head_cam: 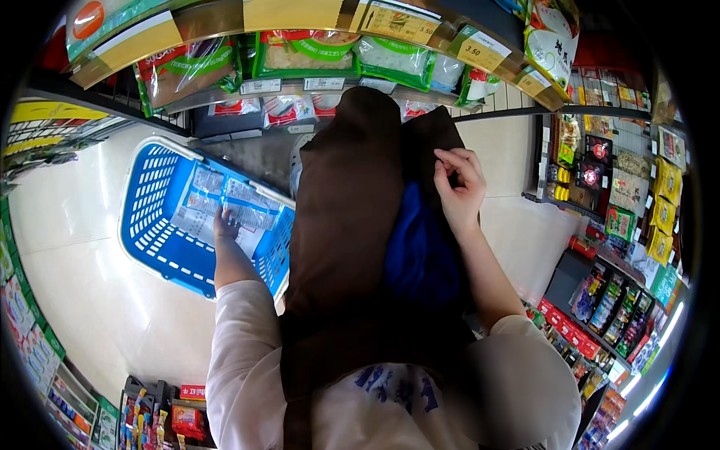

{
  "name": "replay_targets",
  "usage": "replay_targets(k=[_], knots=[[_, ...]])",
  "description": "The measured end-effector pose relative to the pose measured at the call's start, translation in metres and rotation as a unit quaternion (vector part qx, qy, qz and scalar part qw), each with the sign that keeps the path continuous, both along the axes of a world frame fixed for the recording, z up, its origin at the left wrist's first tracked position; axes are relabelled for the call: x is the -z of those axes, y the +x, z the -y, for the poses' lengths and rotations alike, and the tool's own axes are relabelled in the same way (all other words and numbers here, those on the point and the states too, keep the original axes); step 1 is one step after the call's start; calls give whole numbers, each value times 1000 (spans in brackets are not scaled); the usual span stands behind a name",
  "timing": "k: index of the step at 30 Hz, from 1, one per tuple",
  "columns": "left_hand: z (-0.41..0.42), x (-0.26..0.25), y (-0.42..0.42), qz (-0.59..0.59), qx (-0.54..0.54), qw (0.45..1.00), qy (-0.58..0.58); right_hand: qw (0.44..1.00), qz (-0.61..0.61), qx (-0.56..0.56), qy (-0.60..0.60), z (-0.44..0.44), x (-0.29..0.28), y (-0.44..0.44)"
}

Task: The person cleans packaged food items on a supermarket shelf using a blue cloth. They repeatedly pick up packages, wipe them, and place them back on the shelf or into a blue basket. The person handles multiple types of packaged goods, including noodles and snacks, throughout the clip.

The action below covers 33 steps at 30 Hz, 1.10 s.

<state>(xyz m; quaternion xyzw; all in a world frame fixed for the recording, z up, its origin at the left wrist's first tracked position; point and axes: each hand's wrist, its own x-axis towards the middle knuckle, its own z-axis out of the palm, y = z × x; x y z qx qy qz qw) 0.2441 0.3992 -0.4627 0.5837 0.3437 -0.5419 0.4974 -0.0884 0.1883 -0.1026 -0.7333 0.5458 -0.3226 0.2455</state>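
On the left stands a blue plastic shopping basket (169,225) with a pale rim and handle. My left hand (226,222) reaches down inside it, at a clear and blue plastic package (233,199) with printed writing; whether the fingers grip it cannot be told. The package lies over a white printed sheet or bag (197,222) in the basket. My right hand (462,183) is raised over my dark-clothed leg at the right, its fingers curled loosely, with no object visible in it. Blue cloth (419,247) shows between the dark folds of clothing.
In front is a store shelf with a price-tag rail (394,22) and bagged goods (306,56). Red and white packets (287,109) sit on the lower shelf. Racks of snacks (613,163) stand at the right, more displays (163,416) at the lower left. Pale floor tiles (73,225) lie left.
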Motion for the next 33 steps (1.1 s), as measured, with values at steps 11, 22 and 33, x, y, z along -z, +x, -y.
replay_targets(k=[11,22,33], knots=[[-16,32,4,91,146,983,63,1000,0,-12,8,4,5,3],[2,-136,-21,303,173,918,-191,994,96,-48,26,-1,8,2],[63,-421,-61,381,173,721,-552,827,409,-282,263,-24,-30,4]])
